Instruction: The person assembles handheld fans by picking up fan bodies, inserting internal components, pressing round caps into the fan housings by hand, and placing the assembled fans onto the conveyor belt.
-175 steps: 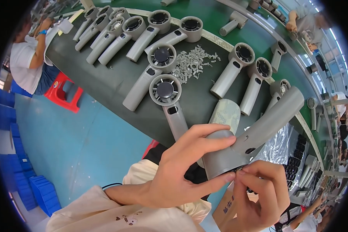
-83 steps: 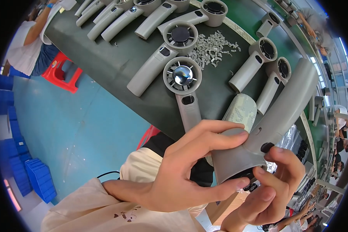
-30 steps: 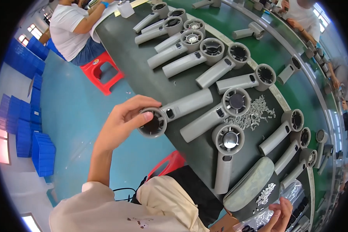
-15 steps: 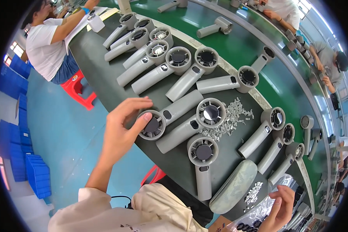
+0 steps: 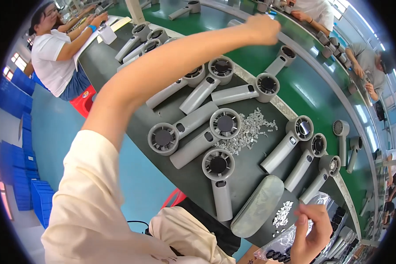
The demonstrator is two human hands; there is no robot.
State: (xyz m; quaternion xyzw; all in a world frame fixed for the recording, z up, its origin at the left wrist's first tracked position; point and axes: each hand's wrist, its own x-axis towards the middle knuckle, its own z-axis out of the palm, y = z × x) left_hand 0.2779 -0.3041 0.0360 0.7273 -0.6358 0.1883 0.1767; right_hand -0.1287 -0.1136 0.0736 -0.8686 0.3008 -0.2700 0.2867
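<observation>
My left arm stretches far across the bench, and my left hand (image 5: 263,30) is over the green conveyor belt. Its fingers point down, hidden behind the back of the hand. A grey fan handle (image 5: 234,23) shows just behind that wrist. My right hand (image 5: 311,231) hovers at the lower right with curled fingers and the thumb near the fingertips; anything pinched there is too small to make out. On the bench before me lie three grey handheld fans: one at the left (image 5: 163,139), one in the middle (image 5: 193,149) and one nearest me (image 5: 222,200).
A heap of small grey pieces (image 5: 248,134) lies beside the middle fan. A pale green oblong case (image 5: 257,207), white bits (image 5: 282,214) and a clear plastic bag (image 5: 277,246) are nearer me. More fans line the bench and belt (image 5: 233,48). A person (image 5: 57,48) sits far left.
My left hand has left the head of the left fan and reached forward and right over the belt. My right hand has shifted slightly, its fingers more curled.
</observation>
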